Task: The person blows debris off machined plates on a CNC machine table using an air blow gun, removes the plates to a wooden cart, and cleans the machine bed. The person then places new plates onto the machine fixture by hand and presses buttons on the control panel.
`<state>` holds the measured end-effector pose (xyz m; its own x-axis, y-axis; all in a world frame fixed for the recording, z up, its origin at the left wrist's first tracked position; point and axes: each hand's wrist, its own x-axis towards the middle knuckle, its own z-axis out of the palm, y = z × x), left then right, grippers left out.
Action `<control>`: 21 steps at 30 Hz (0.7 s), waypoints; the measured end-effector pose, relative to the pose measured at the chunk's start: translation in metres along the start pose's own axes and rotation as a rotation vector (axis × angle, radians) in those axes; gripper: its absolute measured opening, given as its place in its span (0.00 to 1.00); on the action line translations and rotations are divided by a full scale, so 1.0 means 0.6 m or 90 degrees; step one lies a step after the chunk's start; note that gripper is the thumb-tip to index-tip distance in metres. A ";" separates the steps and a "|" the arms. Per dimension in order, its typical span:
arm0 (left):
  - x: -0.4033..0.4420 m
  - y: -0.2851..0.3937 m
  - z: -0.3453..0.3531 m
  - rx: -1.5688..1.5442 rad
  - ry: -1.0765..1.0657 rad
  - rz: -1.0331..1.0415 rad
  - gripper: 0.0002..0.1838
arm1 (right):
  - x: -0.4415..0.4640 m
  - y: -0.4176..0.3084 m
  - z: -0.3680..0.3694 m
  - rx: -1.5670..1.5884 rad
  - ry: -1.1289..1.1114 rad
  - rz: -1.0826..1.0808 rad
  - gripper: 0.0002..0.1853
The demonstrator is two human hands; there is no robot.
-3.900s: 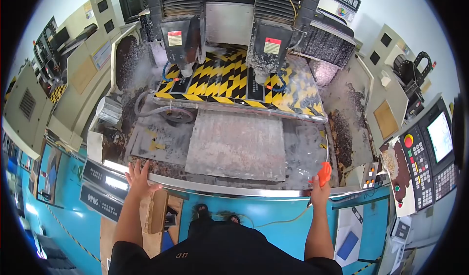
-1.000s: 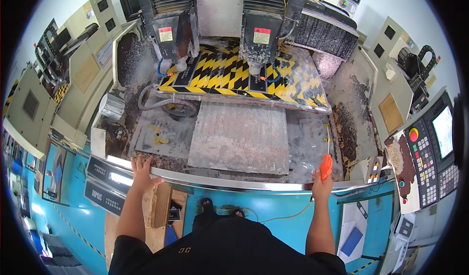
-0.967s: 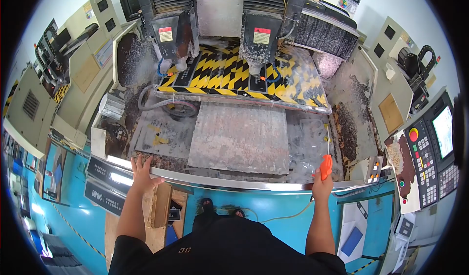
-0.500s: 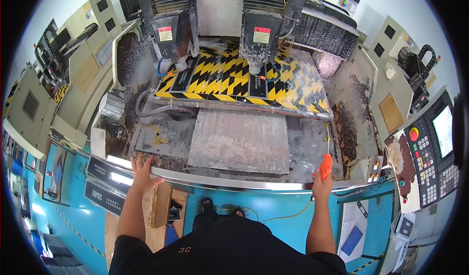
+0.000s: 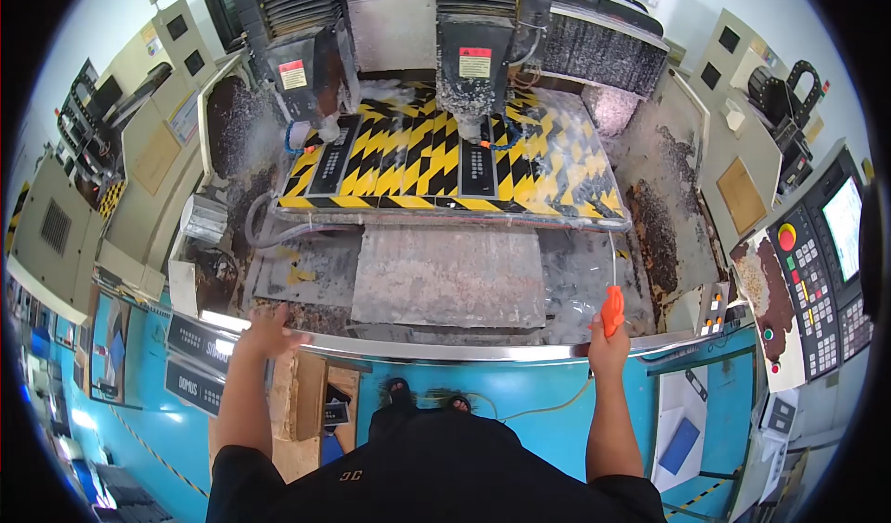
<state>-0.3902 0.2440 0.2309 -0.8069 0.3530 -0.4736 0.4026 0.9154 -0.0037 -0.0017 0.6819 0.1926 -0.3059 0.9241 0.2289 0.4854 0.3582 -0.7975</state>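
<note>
My right hand (image 5: 609,345) is wrapped round an orange air blow gun (image 5: 613,311). Its long thin nozzle points away from me, toward the front right corner of the striped machine table (image 5: 418,166). A yellow air hose (image 5: 566,400) hangs below that hand. My left hand (image 5: 269,333) rests at the machine's metal front rail (image 5: 408,346), on the left. Its thumb stands apart from the fingers, which are partly foreshortened, and I see nothing held in it. Between the hands, beyond the rail, lies a wet grey slab (image 5: 449,277).
Two spindle heads (image 5: 473,68) hang over the table. To the right stands a control panel (image 5: 817,282) with a red button. A wooden box (image 5: 299,398) and dark printed plates (image 5: 193,386) sit below my left hand. Grey hoses (image 5: 263,231) loop at the left.
The view has shifted slightly, so the machine sits a little further left. My left hand's fingers look less spread. The air blow gun is tilted more upright, still in my right hand.
</note>
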 end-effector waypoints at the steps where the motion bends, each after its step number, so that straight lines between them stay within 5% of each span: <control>1: 0.004 0.033 -0.018 -0.016 0.038 0.059 0.48 | 0.000 -0.002 0.000 -0.003 0.001 0.006 0.16; 5: 0.073 0.184 -0.028 -0.126 0.240 0.314 0.21 | 0.001 -0.014 0.000 -0.034 -0.010 0.034 0.17; 9: 0.130 0.381 -0.039 -0.119 0.267 0.504 0.12 | 0.005 -0.003 0.000 -0.052 -0.017 0.034 0.17; 15: 0.256 0.600 -0.018 -0.098 0.266 0.574 0.07 | 0.006 0.005 0.009 -0.016 0.020 0.038 0.16; 21: 0.316 0.697 -0.014 0.037 0.255 0.573 0.09 | 0.011 0.004 0.006 -0.026 0.012 0.072 0.16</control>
<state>-0.3785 0.6952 0.1471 -0.2722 0.9622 0.0129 0.9498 0.2665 0.1636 -0.0054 0.6883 0.1903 -0.2329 0.9609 0.1497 0.5490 0.2570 -0.7953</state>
